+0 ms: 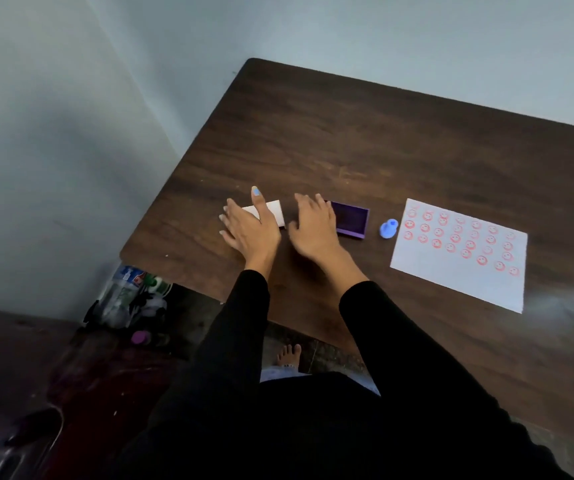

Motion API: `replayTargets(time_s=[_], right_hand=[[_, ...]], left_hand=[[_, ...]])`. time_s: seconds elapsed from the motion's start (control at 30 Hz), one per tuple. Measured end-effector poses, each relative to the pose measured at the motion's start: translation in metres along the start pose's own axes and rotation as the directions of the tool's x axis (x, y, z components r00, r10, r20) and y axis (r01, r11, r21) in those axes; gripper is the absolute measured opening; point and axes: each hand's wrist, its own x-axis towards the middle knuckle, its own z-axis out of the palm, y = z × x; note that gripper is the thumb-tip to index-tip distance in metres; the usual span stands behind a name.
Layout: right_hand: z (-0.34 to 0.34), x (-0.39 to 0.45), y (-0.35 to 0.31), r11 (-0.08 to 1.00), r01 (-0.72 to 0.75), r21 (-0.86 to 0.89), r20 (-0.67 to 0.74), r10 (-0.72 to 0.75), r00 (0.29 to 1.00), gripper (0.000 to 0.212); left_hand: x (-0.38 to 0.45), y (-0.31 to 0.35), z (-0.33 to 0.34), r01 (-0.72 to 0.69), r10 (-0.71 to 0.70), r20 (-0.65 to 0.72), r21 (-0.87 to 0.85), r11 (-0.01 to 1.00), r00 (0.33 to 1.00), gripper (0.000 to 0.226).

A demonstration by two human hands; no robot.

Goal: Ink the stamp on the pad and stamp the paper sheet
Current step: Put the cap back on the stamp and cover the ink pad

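A small blue stamp [389,229] stands alone on the dark wooden table [347,140], between a purple ink pad tray [352,221] and a white paper sheet [458,268] covered with several red smiley prints. My left hand [249,225] lies flat, fingers spread, over a white box-like lid [273,211] to the left of the pad. My right hand [313,225] rests open at the pad's left edge, partly hiding it. Neither hand touches the stamp.
The table's left corner and near edge lie close to my hands. Below that corner, plastic bottles and bags [133,296] sit on the floor. A bare foot [289,356] shows under the table. A grey wall stands behind.
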Motion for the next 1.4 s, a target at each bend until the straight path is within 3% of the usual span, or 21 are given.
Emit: replayTargets(time_s=[0.1,0.23,0.43,0.57,0.67,0.93,1.4], right_hand=[[0.020,-0.001,-0.013,0.991,0.040,-0.128,0.100,-0.027,0.995,0.062],[0.027,-0.001,-0.019,0.992,0.021,-0.127,0.077,-0.012,0.997,0.064],[0.010,-0.008,-0.012,0.992,-0.055,0.112,-0.120,0.069,0.990,0.057],[-0.006,-0.020,0.006,0.949,-0.167,0.269,-0.342,0.256,0.904,0.043],[-0.013,-0.028,0.020,0.930,-0.213,0.298,-0.394,0.323,0.860,0.041],[-0.023,-0.036,0.051,0.888,-0.315,0.334,-0.311,0.420,0.853,0.045],[-0.025,-0.035,0.052,0.889,-0.367,0.273,-0.297,0.441,0.847,0.036]], left_hand=[[0.004,-0.016,-0.006,0.022,-0.021,0.026,-0.033,0.999,0.999,0.070],[0.006,-0.028,-0.009,0.022,-0.014,0.085,-0.094,0.995,0.996,0.069],[-0.010,-0.006,-0.003,-0.047,0.079,0.151,-0.204,0.978,0.985,0.057],[-0.022,0.008,0.018,-0.131,0.178,0.271,-0.183,0.974,0.946,0.051],[-0.034,0.013,0.034,-0.172,0.218,0.337,-0.161,0.972,0.916,0.049],[-0.048,0.015,0.058,-0.198,0.236,0.455,-0.129,0.972,0.859,0.057],[-0.046,0.013,0.058,-0.198,0.214,0.448,-0.082,0.977,0.868,0.061]])
